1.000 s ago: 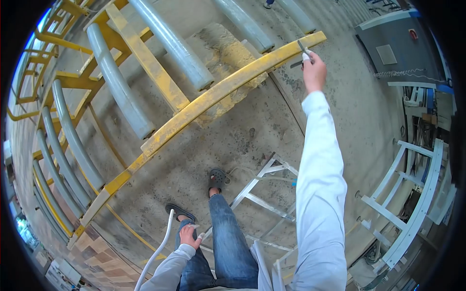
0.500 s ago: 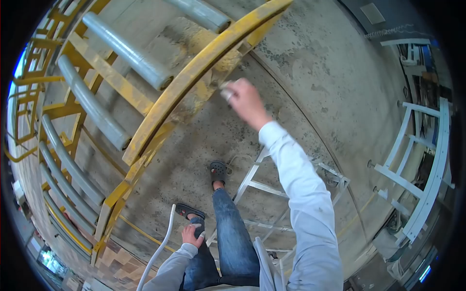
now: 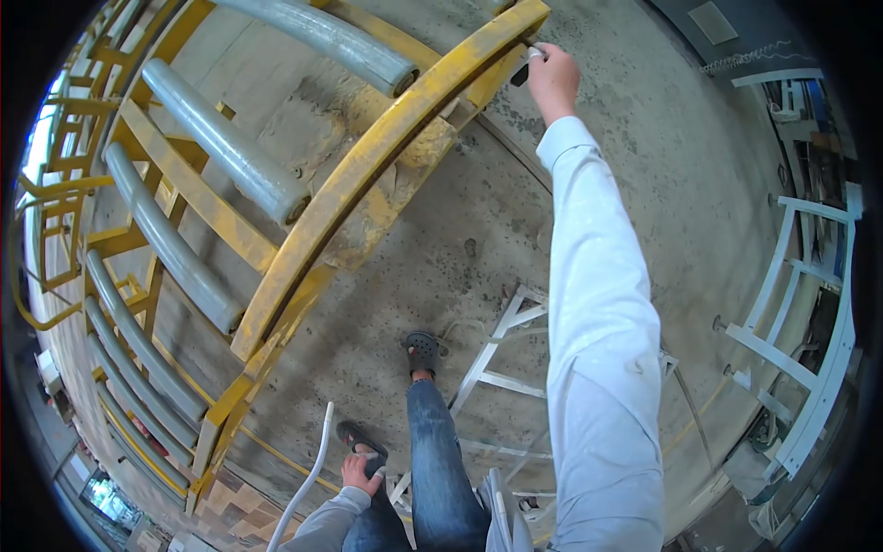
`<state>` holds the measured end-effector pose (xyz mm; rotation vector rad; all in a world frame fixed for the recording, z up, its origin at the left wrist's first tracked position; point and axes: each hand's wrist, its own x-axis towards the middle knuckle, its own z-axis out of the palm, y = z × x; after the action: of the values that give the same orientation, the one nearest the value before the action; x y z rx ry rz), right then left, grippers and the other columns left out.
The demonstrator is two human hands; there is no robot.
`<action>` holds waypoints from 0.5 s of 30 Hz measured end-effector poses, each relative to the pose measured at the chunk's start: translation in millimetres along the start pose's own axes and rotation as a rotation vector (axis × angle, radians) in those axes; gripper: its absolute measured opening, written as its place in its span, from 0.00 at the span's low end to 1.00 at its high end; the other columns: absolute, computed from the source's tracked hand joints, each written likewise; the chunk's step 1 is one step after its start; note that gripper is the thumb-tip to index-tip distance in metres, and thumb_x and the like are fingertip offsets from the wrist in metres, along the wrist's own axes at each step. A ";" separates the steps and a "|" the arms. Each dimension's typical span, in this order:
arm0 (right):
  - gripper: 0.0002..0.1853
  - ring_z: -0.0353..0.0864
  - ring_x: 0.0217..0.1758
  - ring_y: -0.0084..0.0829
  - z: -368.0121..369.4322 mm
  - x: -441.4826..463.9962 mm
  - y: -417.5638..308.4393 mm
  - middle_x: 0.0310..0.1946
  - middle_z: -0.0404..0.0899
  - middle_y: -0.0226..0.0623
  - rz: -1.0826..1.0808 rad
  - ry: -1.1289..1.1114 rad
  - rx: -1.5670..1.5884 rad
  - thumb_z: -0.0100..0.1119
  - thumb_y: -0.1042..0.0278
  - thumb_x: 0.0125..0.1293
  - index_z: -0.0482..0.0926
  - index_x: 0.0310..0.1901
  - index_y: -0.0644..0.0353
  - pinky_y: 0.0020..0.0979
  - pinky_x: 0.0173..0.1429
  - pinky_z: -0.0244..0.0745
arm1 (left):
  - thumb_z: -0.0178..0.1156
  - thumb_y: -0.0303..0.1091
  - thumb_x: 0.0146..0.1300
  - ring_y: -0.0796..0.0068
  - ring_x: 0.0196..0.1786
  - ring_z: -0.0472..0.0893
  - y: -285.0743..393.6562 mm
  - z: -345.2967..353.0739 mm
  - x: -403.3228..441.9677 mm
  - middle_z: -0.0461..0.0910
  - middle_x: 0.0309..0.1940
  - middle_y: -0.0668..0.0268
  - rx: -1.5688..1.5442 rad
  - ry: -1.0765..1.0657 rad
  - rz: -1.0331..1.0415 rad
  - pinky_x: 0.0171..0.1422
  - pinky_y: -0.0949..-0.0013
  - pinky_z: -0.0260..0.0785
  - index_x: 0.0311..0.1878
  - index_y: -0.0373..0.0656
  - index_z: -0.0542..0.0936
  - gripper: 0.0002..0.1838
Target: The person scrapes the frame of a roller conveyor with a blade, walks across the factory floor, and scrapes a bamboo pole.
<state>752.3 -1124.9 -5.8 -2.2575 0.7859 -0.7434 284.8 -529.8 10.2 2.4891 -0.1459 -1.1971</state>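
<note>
My right hand reaches far forward, fingers closed on a small dark object whose kind I cannot make out. It is beside the upper end of a curved yellow metal beam, whose paint is worn. My left hand is low, in front of my left leg, with its fingers bent. Something dark shows at those fingers, but I cannot tell it apart from the trouser leg and shoe behind. Close to the left forearm rises a pale, curved tube.
Grey rollers sit in the yellow frame to the left. A white metal ladder-like frame stands near my legs, partly behind my right arm. White metal frames are at the right. The concrete floor is stained.
My right hand has moved forward and right, from the beam's middle to its upper end. The view has shifted slightly. My left hand stays low by the leg.
</note>
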 end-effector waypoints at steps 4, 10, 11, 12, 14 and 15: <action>0.11 0.76 0.38 0.50 23.2 38.6 7.6 0.31 0.78 0.52 -0.113 0.042 -0.133 0.51 0.67 0.55 0.80 0.36 0.62 0.43 0.45 0.70 | 0.62 0.47 0.43 0.52 0.52 0.67 -10.2 -4.9 -0.2 0.72 0.43 0.56 0.002 -0.030 -0.072 0.58 0.54 0.56 0.43 0.46 0.76 0.23; 0.10 0.76 0.37 0.52 39.0 3.0 12.2 0.29 0.77 0.53 -0.116 -0.157 -0.076 0.49 0.68 0.55 0.78 0.31 0.65 0.45 0.41 0.71 | 0.62 0.49 0.44 0.51 0.50 0.68 -24.8 2.8 -2.1 0.72 0.42 0.55 -0.040 -0.025 -0.106 0.57 0.54 0.57 0.41 0.43 0.76 0.23; 0.11 0.77 0.36 0.49 33.7 -13.2 6.9 0.30 0.77 0.52 -0.108 -0.303 -0.077 0.50 0.65 0.57 0.78 0.34 0.64 0.41 0.40 0.71 | 0.62 0.48 0.44 0.51 0.49 0.68 -20.8 0.4 -3.9 0.72 0.41 0.54 -0.017 -0.030 -0.069 0.55 0.55 0.59 0.39 0.42 0.75 0.23; 0.13 0.79 0.34 0.46 25.5 -25.5 3.0 0.32 0.78 0.51 -0.101 -0.442 -0.076 0.51 0.62 0.59 0.79 0.36 0.63 0.37 0.38 0.72 | 0.63 0.48 0.44 0.50 0.47 0.69 -18.1 -2.1 -2.6 0.72 0.39 0.54 0.008 -0.027 -0.028 0.53 0.55 0.60 0.38 0.41 0.75 0.22; 0.13 0.79 0.33 0.45 9.5 -26.0 -3.5 0.31 0.78 0.51 -0.121 -0.392 -0.036 0.51 0.62 0.59 0.78 0.36 0.63 0.37 0.38 0.72 | 0.63 0.47 0.44 0.50 0.45 0.69 -16.1 -4.6 0.9 0.72 0.37 0.54 0.039 -0.019 0.019 0.51 0.56 0.62 0.36 0.40 0.74 0.21; 0.13 0.79 0.32 0.45 4.5 -26.4 -7.7 0.30 0.78 0.51 -0.137 -0.350 0.017 0.51 0.62 0.59 0.78 0.36 0.64 0.37 0.37 0.72 | 0.63 0.48 0.44 0.50 0.46 0.69 -15.6 -4.7 0.8 0.72 0.39 0.54 0.023 -0.034 -0.013 0.52 0.56 0.61 0.37 0.41 0.75 0.22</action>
<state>740.4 -1100.2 -11.1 -2.3541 0.4601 -0.3944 287.9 -514.3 6.4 2.4939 -0.1539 -1.2508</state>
